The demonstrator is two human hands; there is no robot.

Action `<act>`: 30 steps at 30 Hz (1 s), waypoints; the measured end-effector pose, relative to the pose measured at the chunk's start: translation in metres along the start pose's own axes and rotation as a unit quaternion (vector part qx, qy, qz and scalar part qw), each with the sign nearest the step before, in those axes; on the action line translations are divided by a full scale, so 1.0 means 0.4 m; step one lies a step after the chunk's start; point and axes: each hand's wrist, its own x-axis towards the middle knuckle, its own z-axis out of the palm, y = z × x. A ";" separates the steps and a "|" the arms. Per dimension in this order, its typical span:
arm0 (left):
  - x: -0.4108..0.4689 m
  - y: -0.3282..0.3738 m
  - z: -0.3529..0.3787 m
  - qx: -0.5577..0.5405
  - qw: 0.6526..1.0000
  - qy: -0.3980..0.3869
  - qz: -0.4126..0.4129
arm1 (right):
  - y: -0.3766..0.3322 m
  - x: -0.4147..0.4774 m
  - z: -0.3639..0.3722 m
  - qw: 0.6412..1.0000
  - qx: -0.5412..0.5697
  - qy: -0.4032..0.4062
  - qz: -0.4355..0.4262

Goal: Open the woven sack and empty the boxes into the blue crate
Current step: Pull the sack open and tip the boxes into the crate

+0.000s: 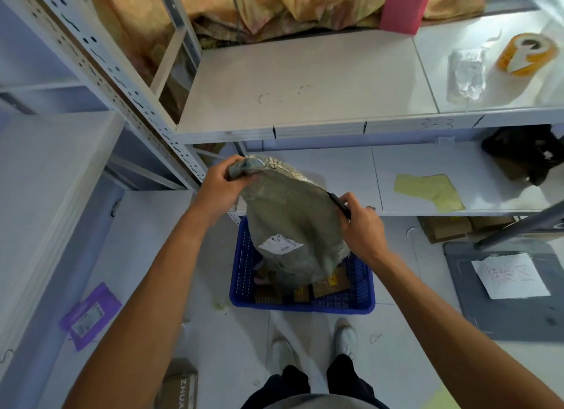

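- Now my left grip (218, 188) pinches the sack (293, 225) by its upper corner, mouth down over the crate (244, 274), so the boxes (331, 283) can drop.
- Right grip (361, 225) clamps the sack's other edge together with a black pen-like tool (338, 205).
- One sack, one crate on the floor; about four boxes visible inside.
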 end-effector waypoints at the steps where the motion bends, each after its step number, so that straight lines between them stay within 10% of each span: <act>1: -0.003 0.008 -0.005 -0.011 1.000 -0.007 0.006 | -0.002 -0.005 -0.006 1.000 0.007 0.004 -0.009; 18: -0.035 -0.002 -0.056 -0.193 0.979 -0.025 -0.053 | 0.068 -0.022 0.075 0.984 -0.111 -0.112 0.088; 30: -0.010 -0.150 -0.135 -0.177 0.964 0.151 -0.128 | -0.032 0.050 0.047 0.990 -0.139 -0.027 -0.011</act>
